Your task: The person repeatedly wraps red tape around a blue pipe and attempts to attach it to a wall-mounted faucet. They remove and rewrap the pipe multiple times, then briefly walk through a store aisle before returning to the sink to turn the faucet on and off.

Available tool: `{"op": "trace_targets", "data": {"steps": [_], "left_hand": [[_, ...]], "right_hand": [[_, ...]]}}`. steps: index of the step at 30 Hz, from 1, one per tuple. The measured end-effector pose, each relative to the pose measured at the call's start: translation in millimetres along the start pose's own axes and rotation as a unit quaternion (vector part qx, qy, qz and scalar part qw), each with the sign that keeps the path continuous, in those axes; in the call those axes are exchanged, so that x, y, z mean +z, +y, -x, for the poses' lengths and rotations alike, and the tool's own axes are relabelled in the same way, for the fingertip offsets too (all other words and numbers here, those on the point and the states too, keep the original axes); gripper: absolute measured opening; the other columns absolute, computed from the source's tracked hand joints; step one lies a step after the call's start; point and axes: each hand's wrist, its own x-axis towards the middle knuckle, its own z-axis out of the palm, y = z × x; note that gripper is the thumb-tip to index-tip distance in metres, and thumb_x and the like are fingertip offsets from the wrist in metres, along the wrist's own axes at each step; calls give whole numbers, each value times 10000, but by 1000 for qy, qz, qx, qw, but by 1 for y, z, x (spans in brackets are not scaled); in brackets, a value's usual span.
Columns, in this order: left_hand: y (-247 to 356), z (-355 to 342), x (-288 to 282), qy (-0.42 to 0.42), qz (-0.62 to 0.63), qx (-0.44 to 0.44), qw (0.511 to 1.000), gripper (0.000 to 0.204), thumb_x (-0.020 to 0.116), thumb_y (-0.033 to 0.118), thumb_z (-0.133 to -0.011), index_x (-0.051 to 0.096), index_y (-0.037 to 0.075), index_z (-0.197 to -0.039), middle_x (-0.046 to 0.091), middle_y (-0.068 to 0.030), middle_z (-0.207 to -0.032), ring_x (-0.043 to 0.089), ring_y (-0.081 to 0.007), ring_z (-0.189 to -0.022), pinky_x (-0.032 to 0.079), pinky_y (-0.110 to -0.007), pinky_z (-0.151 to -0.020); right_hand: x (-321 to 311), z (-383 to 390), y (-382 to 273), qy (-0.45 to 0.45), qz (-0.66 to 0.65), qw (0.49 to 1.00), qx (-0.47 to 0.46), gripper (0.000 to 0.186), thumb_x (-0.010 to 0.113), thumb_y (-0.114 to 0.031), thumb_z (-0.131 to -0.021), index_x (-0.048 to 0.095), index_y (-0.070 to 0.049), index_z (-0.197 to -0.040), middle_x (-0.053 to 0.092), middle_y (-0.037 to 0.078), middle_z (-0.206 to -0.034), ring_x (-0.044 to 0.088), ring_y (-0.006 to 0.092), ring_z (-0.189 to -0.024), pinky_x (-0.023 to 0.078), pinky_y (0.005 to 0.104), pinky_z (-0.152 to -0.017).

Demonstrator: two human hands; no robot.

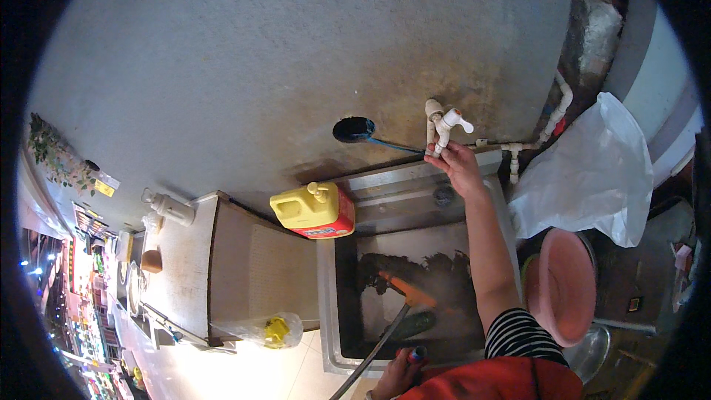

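My right hand [458,168] is raised to the white plastic tap [445,127] on the wall, its fingers closed about the lower end of the spout. Low in the picture, my left hand [396,375] is closed round a small thing with a blue end [418,354]; its kind is unclear. Beside that hand runs a long dark pole [370,355], tipped with an orange head [409,292] inside the metal sink [329,311]. Dark wet matter [385,267] streaks the sink's bottom. A dark green, rounded long object [413,325] lies near the orange head.
A yellow jug with a pump top [304,207] stands at the sink's left rim, next to a boxy cabinet [259,267]. A bag with something yellow [278,331] hangs there. Right of the sink are a white sack [592,178], a pink basin [566,289] and a metal bowl [590,352].
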Motion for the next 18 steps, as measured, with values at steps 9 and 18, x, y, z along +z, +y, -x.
{"op": "trace_targets", "data": {"steps": [9, 18], "left_hand": [[-8, 2, 0, -3, -52, -18, 998, 469, 375, 63, -907, 235, 74, -1354, 537, -121, -657, 490, -243, -541, 426, -365, -521], [-13, 8, 8, 58, -101, -23, 993, 415, 364, 35, -902, 274, 61, -1306, 515, -125, -642, 481, -250, -547, 440, -370, -576]], "right_hand": [[3, -5, 2, 62, 17, 998, 21, 158, 573, -48, -840, 505, 13, -970, 555, 70, -913, 604, 230, -834, 532, 354, -810], [-2, 0, -2, 10, -27, 999, 20, 220, 581, -39, -825, 532, 40, -1025, 569, 111, -991, 599, 275, -910, 496, 398, -880]]}}
